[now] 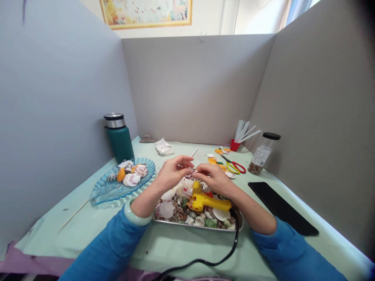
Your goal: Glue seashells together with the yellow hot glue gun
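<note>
Both hands meet above the far side of a metal tray (pixel 187 225) heaped with seashells (pixel 166 209). The thumb and fingers of my left hand (pixel 175 171) are pinched together, palm inward. My right hand (pixel 215 177) pinches at the same spot, its fingertips almost touching the left ones. Something small and thin shows between the fingertips, too small to name. Just below my right hand, a yellow hot glue gun (pixel 209 201) lies on the shells, its black cord (pixel 231 249) running over the tray's front edge.
Left stand a blue shell-shaped dish (pixel 108 191) with shells, a green bottle (pixel 119 140) and a wooden stick (pixel 74 214). Right are scissors (pixel 234 166), orange shells (pixel 215 160), a red cup (pixel 234 145) of glue sticks, a jar (pixel 262 156) and a black phone-like slab (pixel 281 207). Grey panels (pixel 196 89) enclose the table.
</note>
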`<state>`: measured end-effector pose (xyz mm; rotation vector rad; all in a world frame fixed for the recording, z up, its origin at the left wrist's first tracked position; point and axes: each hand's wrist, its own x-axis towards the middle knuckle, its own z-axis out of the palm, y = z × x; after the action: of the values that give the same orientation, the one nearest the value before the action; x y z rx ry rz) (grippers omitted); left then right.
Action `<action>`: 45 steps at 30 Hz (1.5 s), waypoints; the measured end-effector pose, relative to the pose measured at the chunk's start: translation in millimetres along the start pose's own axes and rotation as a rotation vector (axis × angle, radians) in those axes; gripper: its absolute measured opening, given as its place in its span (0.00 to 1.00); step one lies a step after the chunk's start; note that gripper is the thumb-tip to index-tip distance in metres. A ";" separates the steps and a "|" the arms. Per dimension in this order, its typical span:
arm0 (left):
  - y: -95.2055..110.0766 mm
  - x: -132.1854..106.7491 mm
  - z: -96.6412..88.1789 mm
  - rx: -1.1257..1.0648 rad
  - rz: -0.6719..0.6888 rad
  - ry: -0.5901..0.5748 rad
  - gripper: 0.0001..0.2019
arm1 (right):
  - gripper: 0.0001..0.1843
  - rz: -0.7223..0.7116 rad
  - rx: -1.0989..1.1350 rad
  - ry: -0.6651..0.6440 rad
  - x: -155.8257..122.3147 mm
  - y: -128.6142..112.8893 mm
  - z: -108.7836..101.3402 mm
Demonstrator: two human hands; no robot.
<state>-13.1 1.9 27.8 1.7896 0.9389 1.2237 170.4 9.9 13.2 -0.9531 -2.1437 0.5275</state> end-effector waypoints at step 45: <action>0.2 0.7 -8.1 -0.321 -0.170 -0.045 0.17 | 0.12 0.117 0.374 0.022 0.1 3.9 0.1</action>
<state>-20.5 3.9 30.3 1.4493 0.8000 1.1491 172.0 12.5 10.8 -0.8678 -1.8865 0.9334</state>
